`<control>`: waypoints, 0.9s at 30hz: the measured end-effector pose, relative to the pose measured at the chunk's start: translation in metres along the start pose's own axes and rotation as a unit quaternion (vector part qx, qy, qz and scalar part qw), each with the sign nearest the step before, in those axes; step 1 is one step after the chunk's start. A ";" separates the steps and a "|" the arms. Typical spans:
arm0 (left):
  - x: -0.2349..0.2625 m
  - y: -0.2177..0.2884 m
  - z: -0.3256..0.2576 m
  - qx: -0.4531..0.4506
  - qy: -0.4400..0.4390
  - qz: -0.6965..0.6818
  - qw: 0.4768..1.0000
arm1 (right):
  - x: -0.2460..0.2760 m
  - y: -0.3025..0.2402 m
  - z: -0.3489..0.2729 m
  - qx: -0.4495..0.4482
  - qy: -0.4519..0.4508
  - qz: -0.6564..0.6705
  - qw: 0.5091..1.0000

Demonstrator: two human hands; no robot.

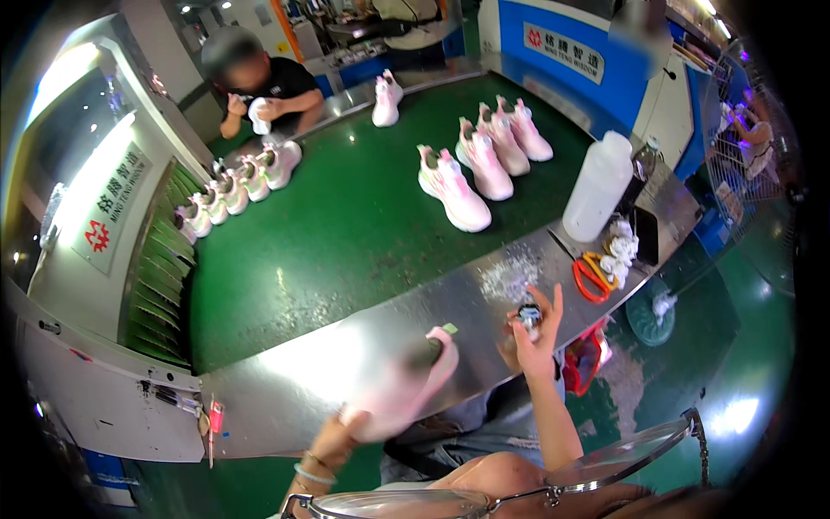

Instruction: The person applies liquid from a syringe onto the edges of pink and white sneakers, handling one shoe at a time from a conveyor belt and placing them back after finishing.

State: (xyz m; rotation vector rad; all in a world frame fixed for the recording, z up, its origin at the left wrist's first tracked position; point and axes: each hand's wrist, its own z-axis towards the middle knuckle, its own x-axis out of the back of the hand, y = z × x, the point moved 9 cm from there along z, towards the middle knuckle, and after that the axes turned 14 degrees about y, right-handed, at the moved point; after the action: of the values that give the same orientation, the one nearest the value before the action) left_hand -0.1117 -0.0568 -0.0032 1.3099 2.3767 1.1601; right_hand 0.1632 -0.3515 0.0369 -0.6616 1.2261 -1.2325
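Observation:
My left hand (333,439) grips a pink and white sneaker (406,381) by its toe end, holding it over the steel edge (346,346) of the conveyor table. My right hand (532,333) is raised to the right of the shoe and pinches a small dark tool with a shiny tip (528,316). The shoe is blurred, and its heel points toward my right hand.
A green belt (346,225) carries several pink sneakers (454,186), with a row of white ones (238,186) at its left. A white plastic bottle (598,186), orange scissors (592,277) and white scraps (619,246) sit on the steel ledge. A person (264,91) holds a shoe at the far side.

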 end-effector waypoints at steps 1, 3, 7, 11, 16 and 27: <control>-0.025 -0.018 -0.003 0.138 -0.025 -0.035 0.989 | -0.003 0.002 0.001 -0.010 -0.006 0.027 1.000; -0.074 -0.031 -0.022 0.160 -0.131 -0.086 0.975 | 0.001 0.004 0.008 -0.006 -0.016 0.034 0.999; -0.094 -0.018 -0.020 0.162 -0.184 -0.285 0.927 | -0.004 0.012 0.003 -0.007 -0.026 0.008 1.000; -0.085 0.080 0.022 0.104 -0.316 -0.519 0.787 | 0.003 0.001 0.003 0.128 -0.019 -0.106 0.986; 0.142 0.160 0.262 -0.194 0.045 -0.589 0.784 | 0.002 0.023 -0.005 0.020 -0.015 -0.055 0.998; 0.260 0.208 0.291 -0.358 0.464 -0.278 0.761 | 0.015 0.020 -0.006 -0.012 -0.018 0.045 0.999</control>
State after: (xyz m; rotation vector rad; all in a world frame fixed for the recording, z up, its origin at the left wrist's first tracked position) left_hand 0.0114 0.3677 -0.0012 -0.3272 2.0432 2.4490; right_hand 0.1625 -0.3591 0.0125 -0.6378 1.2292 -1.1276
